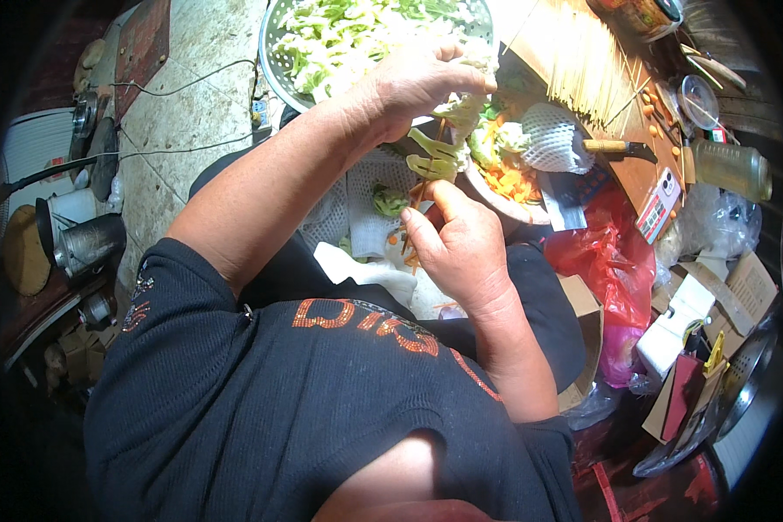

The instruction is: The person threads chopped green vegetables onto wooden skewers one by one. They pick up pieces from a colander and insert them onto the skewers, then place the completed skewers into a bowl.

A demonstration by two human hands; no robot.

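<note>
My left hand [408, 85] grips pale cauliflower pieces [463, 114] beside the metal colander [265, 59], which is heaped with cut cauliflower. Below it and a little to the right, my right hand [466, 245] pinches thin brown skewers [407, 241] whose upper part passes through sliced cauliflower [434, 166]. Close by on the right, a bowl [492, 196] holds orange carrot slices [509, 183] and cauliflower. Many loose bamboo skewers [581, 72] lie on a wooden board at the upper right. My left fingertips partly cover the held pieces.
A wooden-handled knife [605, 146] and white foam netting [554, 137] lie right of the bowl. Farther right are a phone [659, 205], a glass jar [731, 171] and a red plastic bag [600, 261]. Thin cables [189, 90] cross the floor at left.
</note>
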